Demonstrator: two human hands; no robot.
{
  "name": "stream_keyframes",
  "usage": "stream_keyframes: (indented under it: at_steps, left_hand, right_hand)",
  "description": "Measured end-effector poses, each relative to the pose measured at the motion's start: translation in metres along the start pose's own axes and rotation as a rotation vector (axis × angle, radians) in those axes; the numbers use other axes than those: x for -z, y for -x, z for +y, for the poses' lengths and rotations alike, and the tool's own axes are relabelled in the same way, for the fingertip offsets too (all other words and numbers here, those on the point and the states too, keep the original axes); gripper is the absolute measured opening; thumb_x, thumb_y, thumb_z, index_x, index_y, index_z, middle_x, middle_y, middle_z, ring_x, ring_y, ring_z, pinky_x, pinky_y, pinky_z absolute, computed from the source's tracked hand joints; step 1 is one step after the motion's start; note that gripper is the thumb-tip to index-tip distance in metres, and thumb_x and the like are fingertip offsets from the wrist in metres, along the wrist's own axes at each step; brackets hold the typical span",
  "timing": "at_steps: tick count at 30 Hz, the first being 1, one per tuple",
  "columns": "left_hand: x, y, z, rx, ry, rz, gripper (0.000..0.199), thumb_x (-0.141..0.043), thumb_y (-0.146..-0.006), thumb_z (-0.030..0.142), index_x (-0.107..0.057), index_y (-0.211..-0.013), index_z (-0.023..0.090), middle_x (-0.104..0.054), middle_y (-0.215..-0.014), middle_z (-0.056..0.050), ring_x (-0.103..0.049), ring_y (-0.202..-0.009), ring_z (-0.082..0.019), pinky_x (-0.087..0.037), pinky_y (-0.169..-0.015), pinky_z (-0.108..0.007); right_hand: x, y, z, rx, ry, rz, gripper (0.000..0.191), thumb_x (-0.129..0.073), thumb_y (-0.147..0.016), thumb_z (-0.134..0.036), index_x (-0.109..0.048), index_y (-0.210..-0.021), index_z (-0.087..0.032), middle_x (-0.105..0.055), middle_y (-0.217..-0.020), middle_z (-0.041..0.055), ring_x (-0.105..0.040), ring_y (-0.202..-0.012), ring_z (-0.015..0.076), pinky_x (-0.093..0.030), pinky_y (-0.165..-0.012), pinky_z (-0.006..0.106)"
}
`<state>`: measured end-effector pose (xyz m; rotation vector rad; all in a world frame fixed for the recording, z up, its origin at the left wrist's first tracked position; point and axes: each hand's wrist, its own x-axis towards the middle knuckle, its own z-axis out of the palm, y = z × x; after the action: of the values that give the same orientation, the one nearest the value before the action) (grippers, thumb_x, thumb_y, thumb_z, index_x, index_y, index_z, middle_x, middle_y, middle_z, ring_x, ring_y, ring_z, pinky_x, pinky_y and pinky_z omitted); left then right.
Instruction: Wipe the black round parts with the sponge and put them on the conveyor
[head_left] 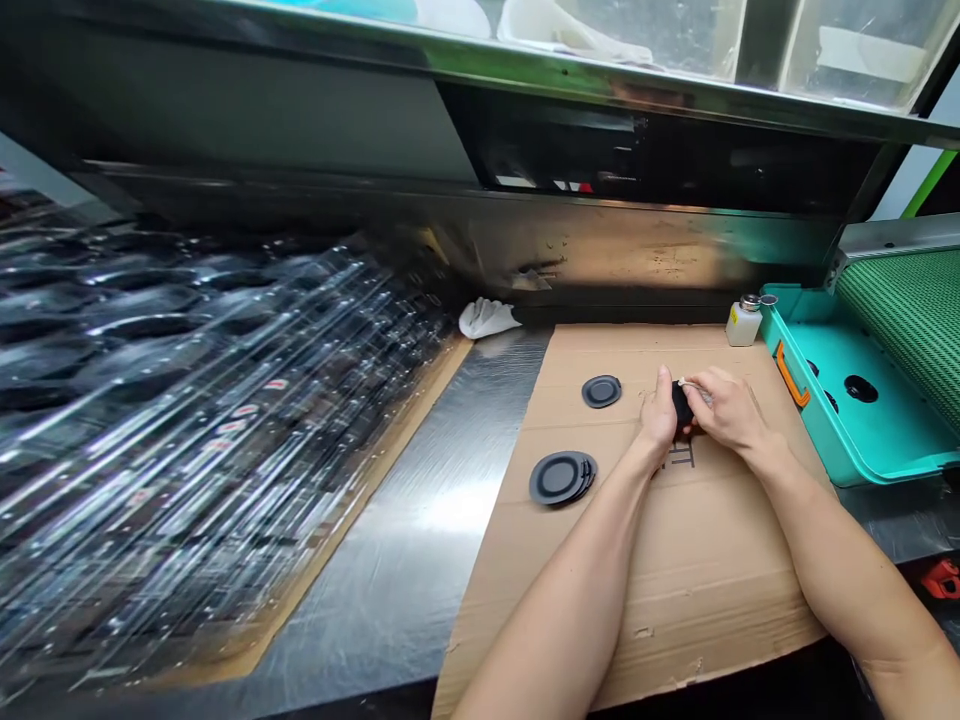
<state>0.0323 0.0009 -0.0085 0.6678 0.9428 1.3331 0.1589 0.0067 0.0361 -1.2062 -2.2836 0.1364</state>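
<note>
My left hand [657, 412] is closed around a black disc-like part [681, 404], held upright above the cardboard sheet [705, 590], with the thumb pointing up. Against the part's upper edge, the fingers of my right hand [726, 408] pinch a thin stick with a small white tip [682, 382]; its exact kind is too small to make out. Much of the black part is hidden by my fingers. To the left on the cardboard lie a round dark disc [601, 391] and, closer to me, a small overlapping stack of similar discs [559, 478].
A teal tray [892, 450] with an orange handle holds several black pieces on the right, beside a green conveyor belt [915, 310]. A small white pump bottle [743, 322] stands by it. Stacked clear plastic trays [225, 430] fill the left; a crumpled white glove [487, 318] lies behind.
</note>
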Motion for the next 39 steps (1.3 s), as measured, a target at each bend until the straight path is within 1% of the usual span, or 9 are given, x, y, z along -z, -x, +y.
stream_keyframes:
  at_steps: [6, 10, 16, 20, 25, 28, 30, 34, 39]
  left_hand:
    - [0.000, 0.007, 0.006, -0.096, -0.298, 0.025, 0.067, -0.043, -0.094, 0.066, -0.062, -0.049, 0.020, -0.054, -0.038, -0.006, -0.050, -0.034, -0.016, -0.035, -0.041, -0.028]
    - [-0.001, 0.008, 0.007, -0.138, -0.408, 0.023, 0.066, -0.040, -0.098, 0.059, -0.064, -0.049, 0.020, -0.055, -0.038, -0.006, -0.051, -0.037, -0.018, -0.038, -0.046, -0.029]
    - [0.002, 0.004, 0.000, -0.122, -0.341, 0.038, 0.063, -0.044, -0.099, 0.054, -0.064, -0.049, 0.021, -0.053, -0.037, -0.004, -0.051, -0.039, -0.017, -0.039, -0.050, -0.028]
    - [0.000, 0.006, 0.001, -0.088, -0.309, 0.021, 0.059, -0.045, -0.098, 0.054, -0.068, -0.057, 0.019, -0.055, -0.038, -0.004, -0.050, -0.035, -0.017, -0.036, -0.044, -0.029]
    - [0.000, 0.005, -0.001, -0.133, -0.344, 0.035, 0.060, -0.046, -0.096, 0.058, -0.066, -0.057, 0.018, -0.052, -0.036, -0.004, -0.050, -0.033, -0.017, -0.034, -0.039, -0.028]
    - [0.001, 0.001, -0.001, -0.070, -0.203, 0.060, 0.058, -0.043, -0.096, 0.059, -0.068, -0.068, 0.016, -0.057, -0.043, -0.004, -0.050, -0.035, -0.015, -0.033, -0.037, -0.026]
    - [0.002, 0.000, 0.003, -0.012, -0.031, 0.057, 0.059, -0.036, -0.099, 0.057, -0.069, -0.077, 0.013, -0.063, -0.054, -0.007, -0.053, -0.040, -0.015, -0.035, -0.038, -0.025]
    - [0.003, 0.000, 0.013, 0.082, 0.299, -0.070, 0.058, -0.029, -0.102, 0.049, -0.068, -0.084, 0.010, -0.069, -0.069, -0.011, -0.058, -0.051, -0.015, -0.041, -0.045, -0.025]
    - [-0.001, 0.001, 0.013, 0.126, 0.442, -0.104, 0.051, -0.032, -0.104, 0.041, -0.069, -0.086, 0.011, -0.072, -0.079, -0.011, -0.068, -0.072, -0.019, -0.054, -0.067, -0.030]
  right_hand:
    - [-0.001, -0.002, -0.003, -0.014, 0.179, -0.042, 0.024, -0.044, -0.100, -0.026, -0.066, -0.094, -0.018, -0.069, -0.095, 0.0093, -0.059, -0.092, 0.0222, -0.040, -0.083, 0.030]
    - [0.000, -0.003, -0.007, -0.073, 0.230, -0.077, 0.019, -0.048, -0.096, -0.023, -0.065, -0.089, -0.019, -0.069, -0.091, 0.0082, -0.059, -0.086, 0.0216, -0.039, -0.079, 0.030]
    - [-0.002, -0.004, -0.004, 0.010, 0.193, -0.046, 0.020, -0.047, -0.096, -0.023, -0.064, -0.086, -0.019, -0.068, -0.090, 0.0077, -0.058, -0.085, 0.0206, -0.037, -0.077, 0.029]
    - [-0.003, -0.004, -0.001, -0.016, 0.168, -0.052, 0.016, -0.052, -0.092, -0.020, -0.063, -0.081, -0.020, -0.067, -0.084, 0.0052, -0.056, -0.080, 0.0192, -0.036, -0.073, 0.028]
    - [-0.007, -0.003, 0.005, 0.044, 0.094, 0.001, 0.017, -0.055, -0.091, -0.018, -0.062, -0.076, -0.019, -0.065, -0.079, 0.0041, -0.055, -0.076, 0.0182, -0.036, -0.071, 0.028]
    - [-0.006, -0.003, 0.011, 0.005, 0.021, 0.006, 0.017, -0.057, -0.092, -0.020, -0.065, -0.077, -0.020, -0.066, -0.078, 0.0029, -0.057, -0.074, 0.0169, -0.037, -0.071, 0.026]
    - [-0.003, -0.003, 0.013, -0.042, -0.071, 0.063, 0.021, -0.056, -0.096, -0.024, -0.069, -0.080, -0.020, -0.067, -0.077, 0.0025, -0.058, -0.074, 0.0161, -0.039, -0.071, 0.026]
    - [-0.005, -0.002, 0.008, -0.122, -0.249, 0.236, 0.019, -0.058, -0.097, -0.031, -0.072, -0.092, -0.021, -0.069, -0.083, 0.0027, -0.062, -0.077, 0.0156, -0.043, -0.073, 0.024]
    - [-0.021, 0.002, -0.003, -0.213, -0.136, 0.209, 0.014, -0.062, -0.094, -0.031, -0.069, -0.089, -0.019, -0.068, -0.087, 0.0049, -0.062, -0.080, 0.0194, -0.045, -0.076, 0.028]
